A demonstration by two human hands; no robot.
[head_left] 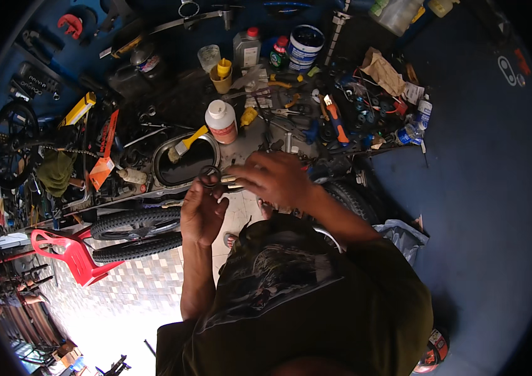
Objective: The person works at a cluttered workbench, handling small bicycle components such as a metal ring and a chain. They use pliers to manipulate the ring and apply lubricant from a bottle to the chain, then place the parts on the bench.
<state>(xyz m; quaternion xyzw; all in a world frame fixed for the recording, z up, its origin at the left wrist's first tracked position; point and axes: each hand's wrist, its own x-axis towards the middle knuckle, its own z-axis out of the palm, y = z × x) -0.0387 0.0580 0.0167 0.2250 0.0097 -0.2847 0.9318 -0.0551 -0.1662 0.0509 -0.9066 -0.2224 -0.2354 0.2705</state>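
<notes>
My left hand point(202, 210) is closed, pinching a small dark ring point(210, 177) between thumb and fingertips, just in front of the bench edge. My right hand point(278, 178) reaches in from the right, its fingers bent loosely and apart, slightly blurred. Its fingertips are close beside the ring; whether they touch it I cannot tell. Beyond my left hand is an oval metal pan point(158, 164) with dark liquid. A paintbrush point(185, 145) with a yellow handle rests across it. Next to the pan stands a white-capped bottle point(221, 122) with a reddish label.
Pliers, a box cutter point(336, 119) and other tools crowd the bench. A blue-and-white tub point(305, 47) and a red-capped jug point(247, 49) stand at the back. Bicycle tyres point(134, 222) lie below the bench edge, beside a red plastic chair point(73, 254).
</notes>
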